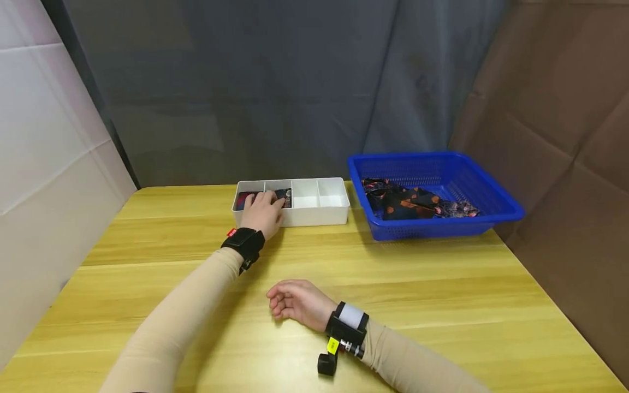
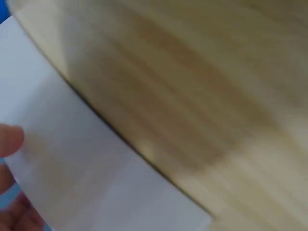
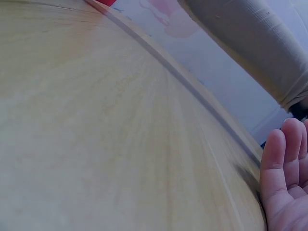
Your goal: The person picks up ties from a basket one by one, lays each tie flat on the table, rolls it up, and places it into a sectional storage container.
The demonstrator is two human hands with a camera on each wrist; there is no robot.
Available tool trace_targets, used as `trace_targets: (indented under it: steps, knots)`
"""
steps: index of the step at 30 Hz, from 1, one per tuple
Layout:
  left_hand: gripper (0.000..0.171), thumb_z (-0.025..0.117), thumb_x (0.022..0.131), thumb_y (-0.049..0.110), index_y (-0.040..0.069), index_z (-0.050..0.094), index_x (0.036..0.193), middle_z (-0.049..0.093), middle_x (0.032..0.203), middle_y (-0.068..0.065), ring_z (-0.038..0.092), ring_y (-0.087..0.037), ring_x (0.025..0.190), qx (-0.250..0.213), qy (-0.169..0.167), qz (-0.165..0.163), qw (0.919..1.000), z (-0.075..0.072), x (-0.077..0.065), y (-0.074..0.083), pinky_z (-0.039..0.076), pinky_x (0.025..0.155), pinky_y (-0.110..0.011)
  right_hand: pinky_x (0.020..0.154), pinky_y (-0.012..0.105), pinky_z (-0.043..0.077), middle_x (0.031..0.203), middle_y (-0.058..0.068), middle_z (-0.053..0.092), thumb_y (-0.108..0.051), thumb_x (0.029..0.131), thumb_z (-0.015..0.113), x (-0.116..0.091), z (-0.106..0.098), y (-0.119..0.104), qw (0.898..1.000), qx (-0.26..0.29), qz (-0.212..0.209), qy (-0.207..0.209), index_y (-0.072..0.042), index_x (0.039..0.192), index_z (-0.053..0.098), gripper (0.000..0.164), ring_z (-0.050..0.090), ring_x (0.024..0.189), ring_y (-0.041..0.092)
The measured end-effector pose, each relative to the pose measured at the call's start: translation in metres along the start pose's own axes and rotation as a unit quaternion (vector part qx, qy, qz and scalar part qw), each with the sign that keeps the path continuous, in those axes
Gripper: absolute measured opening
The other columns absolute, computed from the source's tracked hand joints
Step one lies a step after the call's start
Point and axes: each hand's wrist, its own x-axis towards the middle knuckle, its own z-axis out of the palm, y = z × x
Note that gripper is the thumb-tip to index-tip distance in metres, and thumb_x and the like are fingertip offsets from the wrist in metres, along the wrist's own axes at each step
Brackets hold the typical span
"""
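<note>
My left hand reaches over the front wall of a white divided box. Its fingers spread down onto dark patterned cloth in the leftmost compartment and more dark cloth in the second one. In the left wrist view, the thumb is at the top edge of the box's white wall, with other fingertips beyond it; the cloth is hidden there. My right hand rests on the wooden table with its fingers loosely curled, holding nothing.
A blue plastic basket stands to the right of the box, with several dark patterned cloths heaped inside. Grey fabric hangs behind the table, with white and brown panels at the sides.
</note>
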Motion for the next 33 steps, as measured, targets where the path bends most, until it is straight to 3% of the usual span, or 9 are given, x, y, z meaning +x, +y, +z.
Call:
trace_targets:
  steps: [10,13,15,18,23,26,29,31,33]
  knots:
    - [0.023,0.063,0.093,0.021,0.016,0.071,0.115,0.065,0.111,-0.005,0.058,-0.028,0.106,-0.022,0.041,0.038,0.9982,0.007,-0.006,0.01,0.028,0.106,-0.05,0.075,0.026,0.051,0.086,0.004,0.061,-0.014,0.1,0.045,-0.011,-0.004,0.006,1.0,0.009,-0.002,0.015,-0.007,0.096,0.063,0.02,0.057,0.075,0.013]
    - [0.026,0.062,0.094,0.024,0.013,0.07,0.117,0.065,0.115,-0.009,0.057,-0.029,0.109,-0.117,0.057,0.017,0.9913,-0.005,-0.009,0.0,0.032,0.103,-0.05,0.076,0.026,0.051,0.086,0.003,0.061,-0.015,0.101,0.044,-0.013,-0.005,0.006,1.0,0.007,-0.011,0.008,-0.008,0.096,0.063,0.02,0.058,0.076,0.012]
    - [0.029,0.061,0.096,0.023,0.007,0.068,0.119,0.064,0.117,-0.014,0.056,-0.031,0.111,-0.23,0.081,-0.017,0.9696,-0.014,-0.013,-0.014,0.035,0.101,-0.048,0.076,0.027,0.051,0.086,0.003,0.061,-0.015,0.101,0.044,-0.013,-0.008,0.005,1.0,0.004,-0.016,0.006,-0.008,0.096,0.063,0.021,0.058,0.076,0.012]
    - [0.037,0.055,0.1,0.024,-0.002,0.06,0.126,0.059,0.123,-0.02,0.053,-0.03,0.112,-0.438,0.112,-0.088,0.8876,-0.021,-0.027,-0.04,0.04,0.094,-0.04,0.076,0.027,0.051,0.086,0.003,0.061,-0.015,0.101,0.044,-0.014,-0.013,0.0,1.0,-0.003,-0.02,0.008,-0.007,0.097,0.063,0.021,0.058,0.077,0.013]
    - [0.053,0.036,0.105,0.037,0.005,0.033,0.147,0.042,0.129,-0.01,0.045,-0.017,0.109,-0.696,0.08,-0.217,0.6798,-0.012,-0.065,-0.075,0.04,0.088,-0.03,0.075,0.029,0.052,0.088,0.004,0.063,-0.017,0.1,0.047,-0.017,-0.026,-0.032,0.99,-0.114,-0.071,0.037,0.006,0.103,0.062,0.027,0.059,0.077,0.014]
    - [0.049,0.03,0.105,0.04,0.012,0.031,0.144,0.04,0.12,-0.001,0.047,-0.01,0.101,-0.761,0.044,-0.227,0.6062,-0.001,-0.087,-0.088,0.042,0.085,-0.024,0.075,0.035,0.053,0.089,0.01,0.065,-0.016,0.1,0.049,-0.025,-0.042,-0.081,0.955,-0.248,-0.135,0.09,0.013,0.107,0.06,0.031,0.061,0.078,0.02]
    - [0.039,0.029,0.106,0.036,0.012,0.039,0.135,0.047,0.109,0.001,0.05,-0.01,0.094,-0.804,0.028,-0.195,0.5613,0.01,-0.099,-0.093,0.044,0.083,-0.022,0.075,0.037,0.052,0.091,0.015,0.066,-0.017,0.099,0.054,-0.041,-0.074,-0.145,0.87,-0.423,-0.183,0.174,0.01,0.106,0.063,0.03,0.062,0.079,0.025]
    - [0.035,0.03,0.106,0.031,0.009,0.045,0.128,0.052,0.102,0.0,0.053,-0.011,0.091,-0.824,0.034,-0.167,0.5397,0.016,-0.101,-0.093,0.045,0.083,-0.022,0.074,0.039,0.051,0.092,0.016,0.068,-0.022,0.098,0.057,-0.052,-0.105,-0.185,0.783,-0.547,-0.175,0.239,0.005,0.105,0.067,0.029,0.063,0.079,0.028]
    - [0.032,0.032,0.106,0.029,0.008,0.049,0.124,0.056,0.097,0.0,0.054,-0.012,0.089,-0.83,0.046,-0.146,0.5367,0.02,-0.1,-0.092,0.046,0.083,-0.023,0.077,0.042,0.05,0.097,0.016,0.069,-0.029,0.095,0.06,-0.062,-0.138,-0.217,0.695,-0.648,-0.119,0.287,0.001,0.109,0.067,0.034,0.064,0.085,0.03]
